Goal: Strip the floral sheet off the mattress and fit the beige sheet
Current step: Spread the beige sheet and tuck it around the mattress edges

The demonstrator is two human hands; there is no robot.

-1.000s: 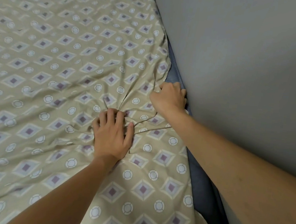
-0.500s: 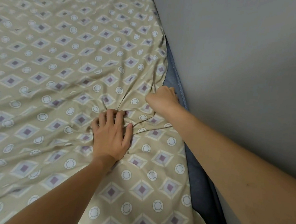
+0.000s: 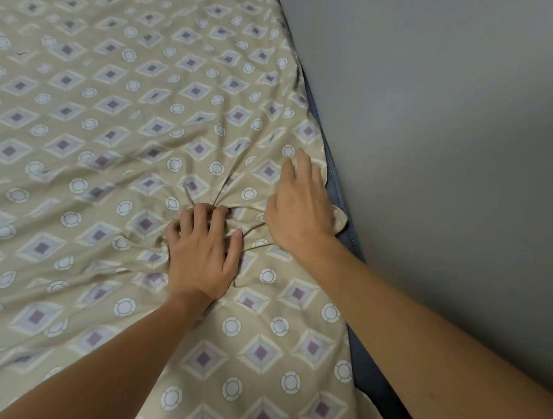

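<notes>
**Gathering the patterned sheet at the wall-side edge**

The left hand (image 3: pixel 201 256) lies on the beige patterned sheet (image 3: pixel 107 125) with its fingers curled into the cloth, gripping a bunch of it; creases fan outward from the fingertips, which suggests the hand is anchoring or drawing the fabric toward the person. The right hand (image 3: pixel 299 208) lies just beyond and to the wall side of the left, fingers fairly straight and spread over the sheet's edge. Whether its thumb pinches the small flap of cloth showing just beside its heel cannot be told.

This patterned sheet covers the whole bed surface in view, so the work is on it along the wall side; which stage of the task this is cannot be judged with certainty.

Past the right hand's fingers, the sheet's edge has come up off the dark blue mattress (image 3: pixel 340 195), leaving a bare strip of it showing. That strip runs touching the grey wall (image 3: pixel 442 157), so there is scarcely any room on that side; open room lies leftward, across the bed.
</notes>
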